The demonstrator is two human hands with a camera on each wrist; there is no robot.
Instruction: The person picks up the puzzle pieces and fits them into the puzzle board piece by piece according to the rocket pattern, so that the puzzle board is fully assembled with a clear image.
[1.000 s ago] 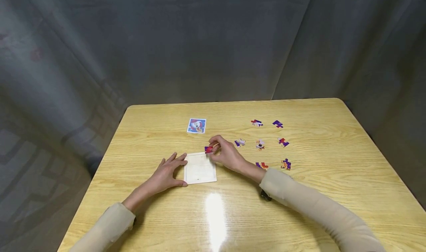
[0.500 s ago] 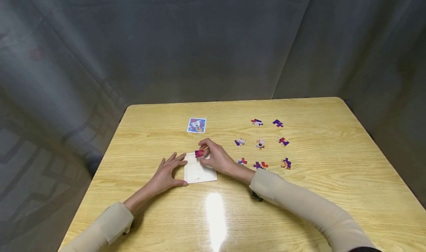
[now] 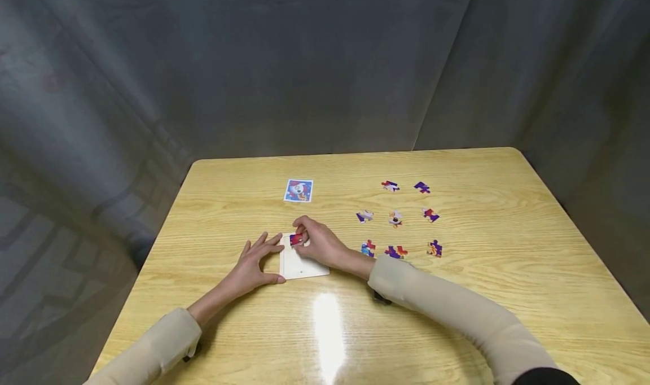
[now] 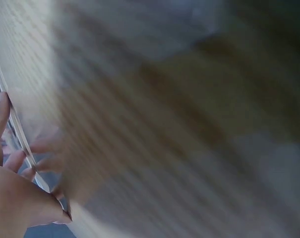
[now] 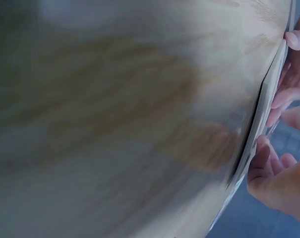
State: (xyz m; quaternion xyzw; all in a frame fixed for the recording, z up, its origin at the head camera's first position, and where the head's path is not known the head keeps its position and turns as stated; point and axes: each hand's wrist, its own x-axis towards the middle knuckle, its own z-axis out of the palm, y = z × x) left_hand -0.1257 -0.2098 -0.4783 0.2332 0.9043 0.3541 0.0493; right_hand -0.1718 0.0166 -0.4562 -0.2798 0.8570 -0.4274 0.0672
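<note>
A pale square puzzle tray lies on the wooden table in the head view. My left hand rests at its left side, fingers spread, with the thumb by the near corner and the fingertips by the far corner. Between thumb and fingers, my right hand pinches a red and purple puzzle piece at the tray's far left corner. Whether the piece lies flat on the tray I cannot tell. In the right wrist view, the right hand is beside the thin tray edge; the piece is not clearly seen there.
Several loose puzzle pieces lie spread out on the table to the right of the tray. Beyond the tray lies a small picture card with a blue background. Grey curtains hang behind the table.
My right hand has carried the red and purple piece leftward and slightly nearer, from the tray's far edge to its far left corner. The left hand has stayed beside the tray.
</note>
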